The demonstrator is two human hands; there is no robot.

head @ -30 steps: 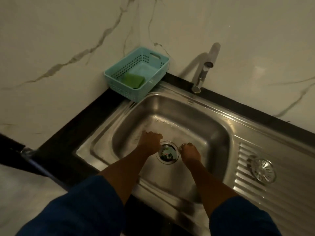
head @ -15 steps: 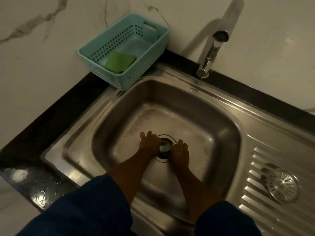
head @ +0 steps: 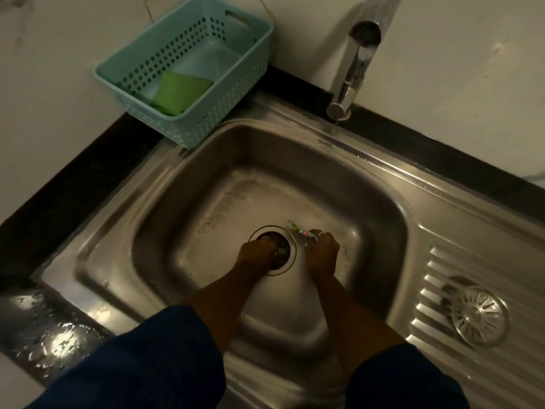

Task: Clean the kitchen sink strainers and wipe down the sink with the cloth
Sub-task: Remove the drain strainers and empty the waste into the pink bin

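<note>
The steel sink (head: 206,202) has its drain (head: 292,246) in the middle of the basin floor. My left hand (head: 256,255) lies over the drain with its fingers curled down into the opening, closed on the strainer there; most of that strainer is hidden. Just right of the drain, my right hand (head: 323,255) pinches a small colourful scrap of litter (head: 298,228), lifted slightly above the rim. A second round metal strainer (head: 479,315) lies on the ribbed drainboard at the right. A green cloth (head: 180,91) lies in the teal basket (head: 188,134).
The teal perforated basket stands on the black counter at the sink's back left corner, against the marble wall. A chrome tap (head: 354,69) rises behind the basin with no water running. The black counter (head: 44,335) at the near left is wet.
The view has moved closer and lower over the basin. My right hand has drawn away from the drain to the right with a colourful scrap in its fingers. My left hand has moved onto the drain.
</note>
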